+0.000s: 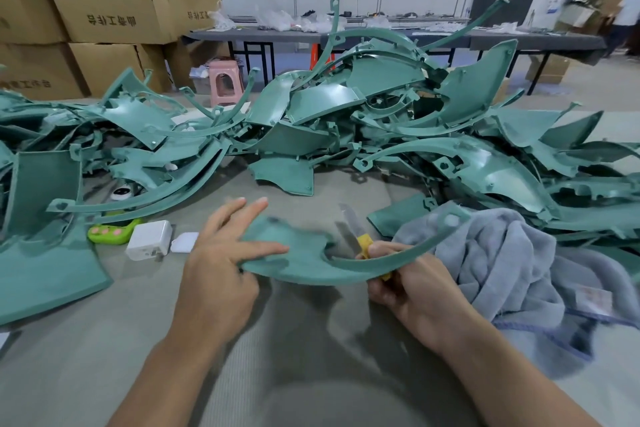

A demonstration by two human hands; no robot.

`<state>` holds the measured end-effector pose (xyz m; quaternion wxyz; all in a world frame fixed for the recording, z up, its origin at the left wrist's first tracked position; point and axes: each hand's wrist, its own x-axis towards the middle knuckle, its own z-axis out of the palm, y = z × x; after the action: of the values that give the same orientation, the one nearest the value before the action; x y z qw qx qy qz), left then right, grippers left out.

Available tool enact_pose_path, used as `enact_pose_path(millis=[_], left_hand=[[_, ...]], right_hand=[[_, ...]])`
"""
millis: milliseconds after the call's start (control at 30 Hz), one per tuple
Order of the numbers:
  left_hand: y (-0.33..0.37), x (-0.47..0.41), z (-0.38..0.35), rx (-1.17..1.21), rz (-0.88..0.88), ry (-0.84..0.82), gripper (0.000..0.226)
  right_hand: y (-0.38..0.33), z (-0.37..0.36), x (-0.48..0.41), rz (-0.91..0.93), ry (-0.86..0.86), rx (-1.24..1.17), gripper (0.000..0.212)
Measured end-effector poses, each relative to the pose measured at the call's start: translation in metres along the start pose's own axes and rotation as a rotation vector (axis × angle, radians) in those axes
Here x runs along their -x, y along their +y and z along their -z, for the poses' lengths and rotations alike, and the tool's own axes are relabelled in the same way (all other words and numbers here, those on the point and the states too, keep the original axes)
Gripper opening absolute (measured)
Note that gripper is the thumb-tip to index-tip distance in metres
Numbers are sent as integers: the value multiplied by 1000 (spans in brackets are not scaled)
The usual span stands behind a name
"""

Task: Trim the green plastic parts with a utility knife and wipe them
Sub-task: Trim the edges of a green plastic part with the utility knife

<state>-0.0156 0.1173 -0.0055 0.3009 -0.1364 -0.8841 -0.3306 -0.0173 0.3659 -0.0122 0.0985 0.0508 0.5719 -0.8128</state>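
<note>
My left grip [221, 256] pinches one green part [304, 263], my right grip [412, 288] curls round the utility knife [363, 242]; the far heap [346, 107] looks untrimmed.

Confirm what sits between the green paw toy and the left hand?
Head view: a white power adapter, then a small flat white piece beside the left hand.

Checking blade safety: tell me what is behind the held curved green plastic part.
The yellow-handled utility knife, blade pointing up, held by the right hand. The green part and fingers cover most of its handle.
</note>
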Motion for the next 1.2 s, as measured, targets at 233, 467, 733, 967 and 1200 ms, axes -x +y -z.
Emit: enact_pose_path(millis=[233,467,733,967,1200], left_hand=[[-6,1,0,376,407,-635,47],[-17,10,-17,-104,297,-610,88],[-27,9,-22,-211,287,-704,111],[-28,7,-24,-216,281,-679,109],[-26,7,-24,-230,284,-693,99]], right_hand=[[-2,5,2,12,-8,82,32],[0,6,3,330,45,715,29],[-4,4,9,306,-90,1389,22],[0,-3,15,310,59,1317,33],[2,1,10,337,132,1387,34]])
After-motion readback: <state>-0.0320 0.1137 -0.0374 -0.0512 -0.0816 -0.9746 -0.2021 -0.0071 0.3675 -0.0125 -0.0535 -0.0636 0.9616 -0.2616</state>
